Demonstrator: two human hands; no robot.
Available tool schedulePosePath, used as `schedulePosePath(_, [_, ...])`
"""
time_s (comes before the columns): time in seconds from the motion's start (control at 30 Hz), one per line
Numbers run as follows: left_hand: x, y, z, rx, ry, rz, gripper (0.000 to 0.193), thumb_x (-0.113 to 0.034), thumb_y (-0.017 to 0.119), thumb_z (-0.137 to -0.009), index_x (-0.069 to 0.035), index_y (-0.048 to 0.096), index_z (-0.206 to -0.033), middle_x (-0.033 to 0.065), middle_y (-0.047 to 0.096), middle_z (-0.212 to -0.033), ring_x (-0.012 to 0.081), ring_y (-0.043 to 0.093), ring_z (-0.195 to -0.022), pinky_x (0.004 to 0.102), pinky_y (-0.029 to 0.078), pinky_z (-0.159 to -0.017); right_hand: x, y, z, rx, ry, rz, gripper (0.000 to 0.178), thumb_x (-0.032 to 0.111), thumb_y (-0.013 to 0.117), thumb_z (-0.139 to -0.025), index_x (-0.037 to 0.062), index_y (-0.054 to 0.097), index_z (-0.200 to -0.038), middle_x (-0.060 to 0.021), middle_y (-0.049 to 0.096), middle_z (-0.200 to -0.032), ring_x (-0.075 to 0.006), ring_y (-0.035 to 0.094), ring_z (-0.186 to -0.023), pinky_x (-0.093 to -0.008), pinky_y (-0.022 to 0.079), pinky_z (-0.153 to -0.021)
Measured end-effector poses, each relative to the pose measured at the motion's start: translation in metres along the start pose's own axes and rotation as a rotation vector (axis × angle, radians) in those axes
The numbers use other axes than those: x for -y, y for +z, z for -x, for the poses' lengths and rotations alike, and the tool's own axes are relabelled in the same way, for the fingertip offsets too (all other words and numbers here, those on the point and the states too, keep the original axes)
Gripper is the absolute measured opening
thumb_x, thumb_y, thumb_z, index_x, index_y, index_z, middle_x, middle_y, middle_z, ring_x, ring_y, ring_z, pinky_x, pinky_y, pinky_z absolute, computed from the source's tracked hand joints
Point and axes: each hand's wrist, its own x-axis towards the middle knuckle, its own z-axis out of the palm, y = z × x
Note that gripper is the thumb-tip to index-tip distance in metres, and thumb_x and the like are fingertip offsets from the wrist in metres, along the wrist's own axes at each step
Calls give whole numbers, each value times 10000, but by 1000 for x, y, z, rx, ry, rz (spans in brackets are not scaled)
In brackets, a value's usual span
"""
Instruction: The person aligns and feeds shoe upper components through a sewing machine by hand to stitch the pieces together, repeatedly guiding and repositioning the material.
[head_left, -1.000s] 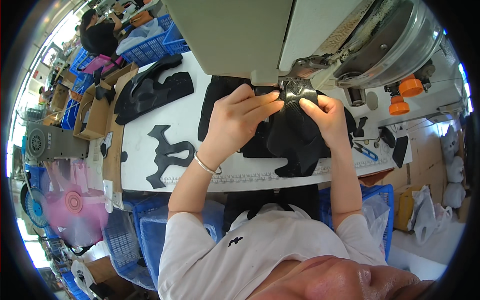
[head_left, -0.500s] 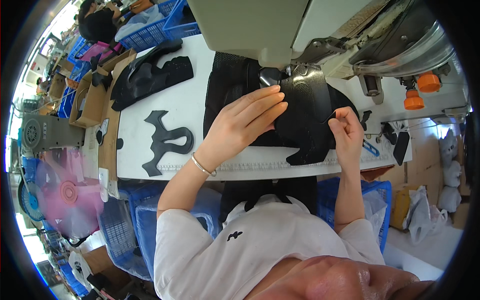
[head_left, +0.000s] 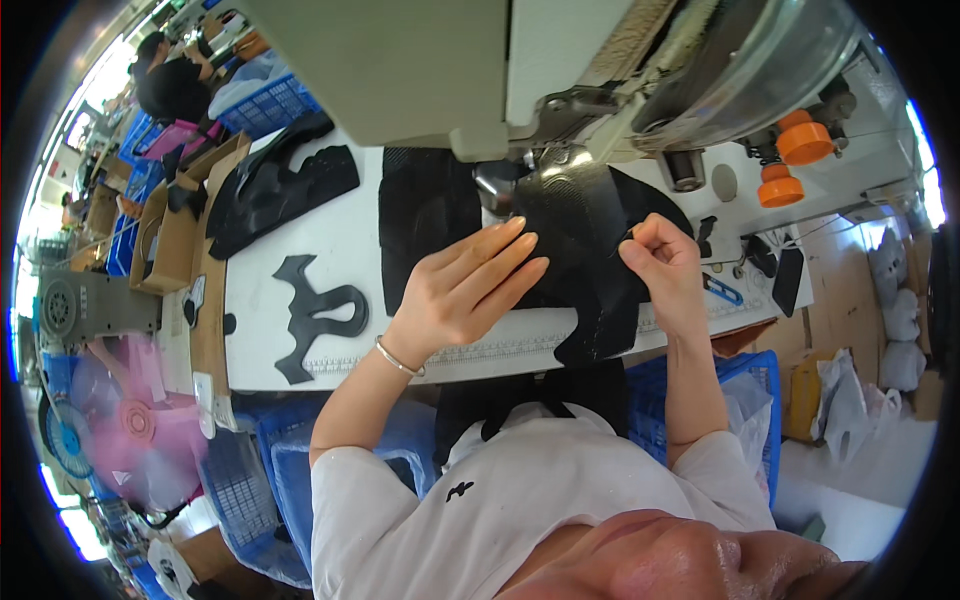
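Note:
A large black piece of textured sheet material (head_left: 425,215) lies under the sewing machine head (head_left: 385,70), beside its shiny metal presser part (head_left: 497,183). My left hand (head_left: 462,287) rests over it with fingers stretched out flat, their tips just below that metal part. My right hand (head_left: 665,262) is closed in a pinch at the sheet's right side. A thin dark end shows at its fingertips; whether it is thread or the sheet's edge is unclear. Near the front edge, a shaped black flap (head_left: 603,330) hangs over the ruler strip (head_left: 400,358).
On the white table (head_left: 255,330) lie a curved black cutout (head_left: 318,312), stacked black pieces (head_left: 285,185) and a blue cutter (head_left: 722,289). Orange knobs (head_left: 803,142) stick out at right. Blue crates (head_left: 245,480) and a pink fan (head_left: 140,425) stand at left. A person (head_left: 175,85) sits far left.
My view has shifted, so the machine appears further left and lower. The right hand, still pinching, has moved slightly left. My left hand stays flat on the black sheet, now a little below the metal part.

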Motion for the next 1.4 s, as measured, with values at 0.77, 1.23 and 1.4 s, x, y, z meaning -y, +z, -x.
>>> schedulePosePath(0.77, [0, 22, 0, -214, 114, -205, 145, -54, 810, -682, -76, 736, -805, 40, 649, -865, 232, 710, -892, 297, 592, -695, -19, 13, -4, -95, 29, -128, 190, 106, 629, -932, 79, 568, -754, 106, 437, -690, 16, 350, -642, -177, 265, -570])
schedulePosePath(1.23, [21, 19, -12, -184, 133, -214, 190, -20, 769, -673, -55, 751, -859, 59, 644, -903, 253, 706, -917, 256, 571, -609, -10, 8, -31, -165, 7, -84, 68, 88, 689, -885, 26, 661, -885, 73, 576, -749, 11, 442, -651, -168, 341, -600])
schedulePosePath(1.4, [29, 17, -15, -169, 143, -199, 191, -50, 754, -684, -57, 753, -874, 72, 668, -928, 252, 701, -942, 283, 573, -661, -7, 14, -31, -151, 47, -182, 49, 74, 686, -883, 35, 655, -882, 73, 579, -751, 10, 448, -646, -171, 354, -600])
